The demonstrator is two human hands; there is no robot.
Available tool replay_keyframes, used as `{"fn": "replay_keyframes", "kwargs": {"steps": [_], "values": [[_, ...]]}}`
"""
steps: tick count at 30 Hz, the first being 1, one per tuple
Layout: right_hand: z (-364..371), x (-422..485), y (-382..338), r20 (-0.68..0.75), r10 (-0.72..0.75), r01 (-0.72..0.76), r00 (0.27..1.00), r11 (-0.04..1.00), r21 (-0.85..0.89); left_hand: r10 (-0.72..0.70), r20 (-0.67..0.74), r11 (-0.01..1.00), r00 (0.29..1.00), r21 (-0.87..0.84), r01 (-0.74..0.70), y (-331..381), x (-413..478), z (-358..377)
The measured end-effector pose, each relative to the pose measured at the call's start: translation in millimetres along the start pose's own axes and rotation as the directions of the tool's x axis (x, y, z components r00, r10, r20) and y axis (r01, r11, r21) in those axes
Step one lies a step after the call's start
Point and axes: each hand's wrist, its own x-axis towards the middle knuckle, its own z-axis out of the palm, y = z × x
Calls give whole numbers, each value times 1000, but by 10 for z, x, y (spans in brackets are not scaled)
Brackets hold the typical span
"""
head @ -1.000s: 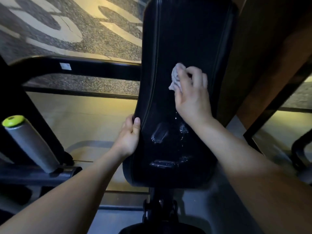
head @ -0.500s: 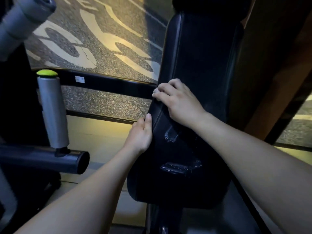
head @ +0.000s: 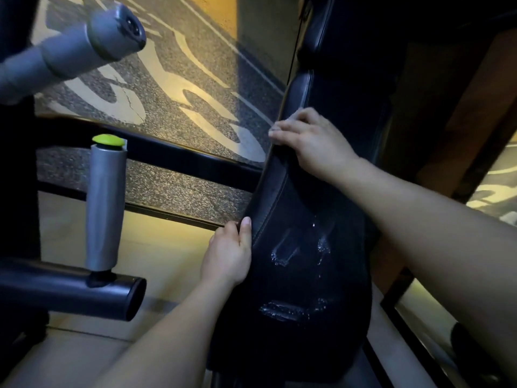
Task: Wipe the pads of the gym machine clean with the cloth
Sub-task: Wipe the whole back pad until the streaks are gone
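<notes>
1. Pad point(head: 293, 208): a long, black, upholstered gym-machine pad that runs from the lower middle of the view up past the top, with both hands on its left edge.
2. The left hand point(head: 228, 256) grips the left edge low down. Its thumb point(head: 246, 228) lies straight along the pad's face, and its fingers wrap behind the edge, out of sight.
3. The right hand point(head: 310, 144) sits higher on the same edge, knuckles up, with its fingers point(head: 282, 127) bent over the rim and pressed to it. The forearm crosses the pad's face from the right.
4. Whether a cloth lies under the right hand cannot be made out; the fingertips are blurred and dim there.
5. The pad's right edge fades into shadow, and its top is cut off by the frame. Its foot hides the post beneath it.
6. The pad is smooth and leather-like, with a stitched seam following the left edge and a cross seam above the right hand.
7. Wet streaks point(head: 285, 253) glisten on the pad's lower face, and a second smear point(head: 282, 310) lies nearer the bottom edge.
8. Left of the pad, a grey cylindrical handle point(head: 105, 203) with a green cap point(head: 108, 140) stands upright on a black round tube point(head: 70, 287).
9. A blurred grey grip point(head: 84, 43) juts in at the upper left corner.
10. Beyond lies a dark speckled floor point(head: 173, 88) with pale yellow markings, one of them cracked.
</notes>
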Motion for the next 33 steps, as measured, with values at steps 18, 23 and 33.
{"fn": "replay_keyframes", "kwargs": {"steps": [18, 23, 33], "values": [[-106, 549, 37, 25, 133, -129, 991, 985, -117, 5, -23, 1000, 1000, -22, -5, -55, 24, 31], [-251, 868, 190, -15, 318, -316, 948, 935, -162, 9, -38, 1000, 999, -22, -10, -48, 35, 47], [56, 140, -253, -19, 145, -146, 989, 984, -104, -12, -51, 997, 999, -73, 9, -8, 24, 24]]}}
